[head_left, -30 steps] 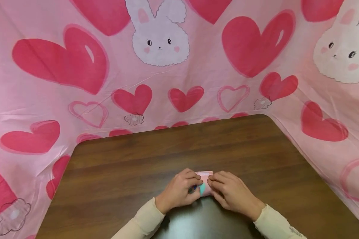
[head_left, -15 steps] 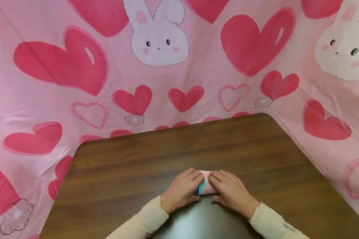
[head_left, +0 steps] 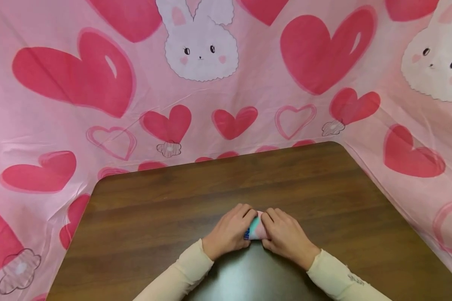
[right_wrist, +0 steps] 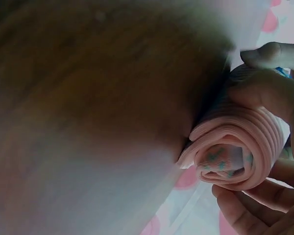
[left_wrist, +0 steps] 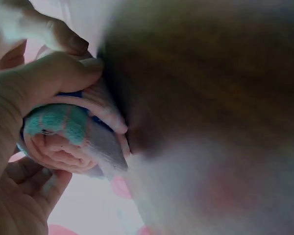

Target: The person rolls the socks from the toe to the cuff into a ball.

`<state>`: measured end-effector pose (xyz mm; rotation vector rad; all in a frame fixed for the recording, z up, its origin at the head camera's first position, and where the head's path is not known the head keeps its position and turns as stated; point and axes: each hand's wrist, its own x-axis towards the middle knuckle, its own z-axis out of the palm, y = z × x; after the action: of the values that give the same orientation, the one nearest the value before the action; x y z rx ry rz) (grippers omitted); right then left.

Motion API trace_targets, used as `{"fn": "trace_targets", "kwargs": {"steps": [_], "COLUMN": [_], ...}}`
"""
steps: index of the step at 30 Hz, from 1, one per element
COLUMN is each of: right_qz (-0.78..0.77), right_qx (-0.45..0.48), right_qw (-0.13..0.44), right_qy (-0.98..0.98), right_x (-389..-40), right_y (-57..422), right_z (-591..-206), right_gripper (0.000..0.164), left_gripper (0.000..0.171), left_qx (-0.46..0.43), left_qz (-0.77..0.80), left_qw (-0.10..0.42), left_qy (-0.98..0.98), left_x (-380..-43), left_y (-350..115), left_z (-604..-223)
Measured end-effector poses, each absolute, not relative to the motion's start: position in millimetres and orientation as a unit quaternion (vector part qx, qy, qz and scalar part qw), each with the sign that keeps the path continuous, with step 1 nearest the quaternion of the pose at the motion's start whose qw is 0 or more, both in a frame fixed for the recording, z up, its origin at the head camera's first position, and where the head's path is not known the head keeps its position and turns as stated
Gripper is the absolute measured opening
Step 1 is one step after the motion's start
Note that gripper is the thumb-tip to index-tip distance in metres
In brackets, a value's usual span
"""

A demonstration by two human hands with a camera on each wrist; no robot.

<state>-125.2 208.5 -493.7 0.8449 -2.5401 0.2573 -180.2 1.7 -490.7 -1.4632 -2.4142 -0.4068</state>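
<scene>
Cloth roll [head_left: 255, 230] lies on the desk [head_left: 165, 200] between left hand [head_left: 229, 228] and right hand [head_left: 289, 235] in our head view. Our left wrist view shows fingers [left_wrist: 54, 191] curled round one spiral end (soft and light, we judge); our right wrist view shows the other end likewise gripped, where holding all layers should prevent unrolling.

The cloth roll [head_left: 256, 230] lies on the table [head_left: 165, 209] between the hands [head_left: 227, 232] [head_left: 289, 236], the backdrop [head_left: 256, 83] behind.

A brown table [head_left: 154, 200] stands before a pink cloth [head_left: 261, 81], which is printed with red hearts [head_left: 320, 58] and white rabbits [head_left: 201, 62].
</scene>
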Motion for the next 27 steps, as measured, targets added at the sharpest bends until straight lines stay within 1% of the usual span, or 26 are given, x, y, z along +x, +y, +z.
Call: {"fn": "trace_targets", "kwargs": {"steps": [4,12,16,21,27], "right_qz": [0.120,0.268,0.334,0.420,0.498], "right_qx": [0.296,0.235,0.233,0.228,0.180], "right_qw": [0.217,0.150,0.131,0.105,0.061], "right_qy": [-0.922,-0.922,-0.904,-0.872,-0.846], "right_x": [-127.0,-126.8,-128.3,-127.6,-125.4], "right_y": [210.2,218.0,221.5,223.9,225.0], "right_z": [-489.6,-470.7,-460.3,-449.4,-442.3], "right_gripper": [0.047,0.055,0.055,0.051,0.051], "left_gripper": [0.068,0.069,0.066,0.060,0.047], "left_qx": [-0.505,-0.471,-0.441,-0.381,-0.326], "left_qz": [-0.173,-0.318,-0.407,-0.501,-0.586], "left_qw": [0.120,0.039,-0.006,-0.082,-0.140], "left_qy": [-0.837,-0.822,-0.800,-0.773,-0.728], "left_x": [-185.7,-187.2,-186.9,-183.9,-183.0], "left_y": [2.0,-2.4,-6.2,-10.9,-12.2], "left_z": [-485.8,-471.2,-463.6,-453.0,-448.0]}}
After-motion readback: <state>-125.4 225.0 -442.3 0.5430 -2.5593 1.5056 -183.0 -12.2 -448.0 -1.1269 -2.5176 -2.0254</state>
